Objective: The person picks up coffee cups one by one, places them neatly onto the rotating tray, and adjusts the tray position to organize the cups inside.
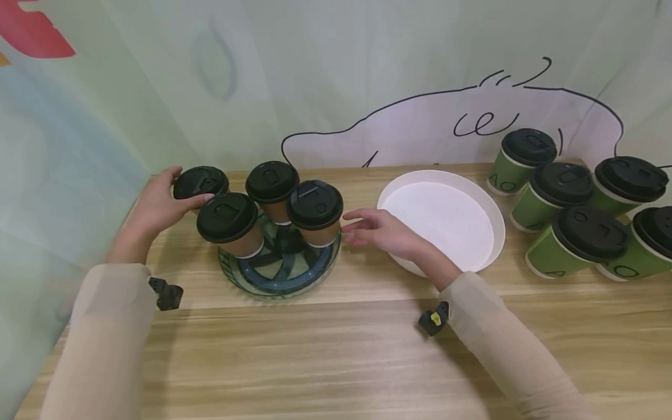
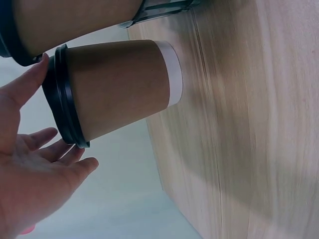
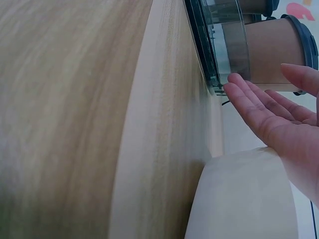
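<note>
well, the left hand (image 1: 157,204) pinched the black lid (image 1: 202,178) of the leftmost brown cup (image 2: 117,87) between its thumb and fingers; that cup was just left of a round glass dish (image 1: 286,286), and i could not tell whether its base touched the table (image 1: 294,356). on the dish stood three more brown cups, also lidded: a front cup (image 1: 231,224) on the left, right beside the gripped one, a back cup (image 1: 273,189), and a right cup (image 1: 315,213). the right hand (image 1: 380,230) held nothing, its fingers stretched toward the right cup and the dish's rim, so near that i could not tell whether they touched. just behind that hand, partly under the forearm, lay a round white tray (image 1: 446,219). farther right, five green cups (image 1: 577,242) with black lids stood in a close group. beyond the table's far edge was a pale wall (image 1: 341,70) with black line drawing.
</note>
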{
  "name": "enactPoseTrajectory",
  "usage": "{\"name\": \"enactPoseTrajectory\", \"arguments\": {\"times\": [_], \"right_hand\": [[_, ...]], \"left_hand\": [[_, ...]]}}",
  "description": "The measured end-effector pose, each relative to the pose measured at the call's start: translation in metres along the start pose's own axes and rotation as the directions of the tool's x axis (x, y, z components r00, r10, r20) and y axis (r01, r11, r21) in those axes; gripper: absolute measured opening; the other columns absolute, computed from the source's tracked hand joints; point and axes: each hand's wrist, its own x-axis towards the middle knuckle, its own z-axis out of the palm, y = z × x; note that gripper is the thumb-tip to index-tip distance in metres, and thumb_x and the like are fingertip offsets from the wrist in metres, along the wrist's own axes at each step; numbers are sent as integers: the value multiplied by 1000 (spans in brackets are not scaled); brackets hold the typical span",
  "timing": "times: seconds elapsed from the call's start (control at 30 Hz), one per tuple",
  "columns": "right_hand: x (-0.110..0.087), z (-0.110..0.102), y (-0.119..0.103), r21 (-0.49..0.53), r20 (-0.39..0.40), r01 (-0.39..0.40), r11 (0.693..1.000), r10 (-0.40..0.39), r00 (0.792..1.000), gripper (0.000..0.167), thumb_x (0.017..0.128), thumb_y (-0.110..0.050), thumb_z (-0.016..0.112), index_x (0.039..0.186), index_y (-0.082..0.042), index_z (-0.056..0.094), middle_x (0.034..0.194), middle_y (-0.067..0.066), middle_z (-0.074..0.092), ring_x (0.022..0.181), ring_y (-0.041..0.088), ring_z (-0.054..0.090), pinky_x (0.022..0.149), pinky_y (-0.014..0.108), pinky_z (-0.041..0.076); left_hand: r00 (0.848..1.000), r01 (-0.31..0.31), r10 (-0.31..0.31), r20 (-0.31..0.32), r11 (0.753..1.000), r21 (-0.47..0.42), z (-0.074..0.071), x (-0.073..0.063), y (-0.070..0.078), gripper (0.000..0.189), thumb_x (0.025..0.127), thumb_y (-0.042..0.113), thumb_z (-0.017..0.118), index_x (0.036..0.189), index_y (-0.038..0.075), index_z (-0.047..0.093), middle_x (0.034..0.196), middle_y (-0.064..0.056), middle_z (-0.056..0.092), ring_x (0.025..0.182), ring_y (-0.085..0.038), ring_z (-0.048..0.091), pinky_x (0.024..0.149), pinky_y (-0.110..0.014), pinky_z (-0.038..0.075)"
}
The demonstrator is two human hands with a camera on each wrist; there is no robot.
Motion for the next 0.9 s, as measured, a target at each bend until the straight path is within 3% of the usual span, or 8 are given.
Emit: {"name": "enactPoseTrajectory", "arguments": {"times": [0.3, 0.9], "right_hand": [[-1, 1, 1, 29, 0, 7, 1000, -7, 1000, 40, 92, 2, 48, 130, 8, 41, 118, 26, 54, 102, 32, 58, 87, 39, 48], [-1, 1, 1, 14, 0, 15, 1000, -15, 1000, 39, 92, 2, 47, 129, 9, 41, 117, 27, 55, 101, 31, 58, 86, 40, 48]], "left_hand": [[998, -11, 8, -59, 998, -54, 5, -1, 1, 92, 86, 47, 56, 143, -6, 6, 145, -32, 12, 129, -49, 15, 99, -61, 20], [993, 52, -64, -103, 992, -115, 6, -9, -8, 96, 83, 51, 58, 145, -3, 8, 147, -27, 12, 130, -48, 15, 99, -62, 20]]}}
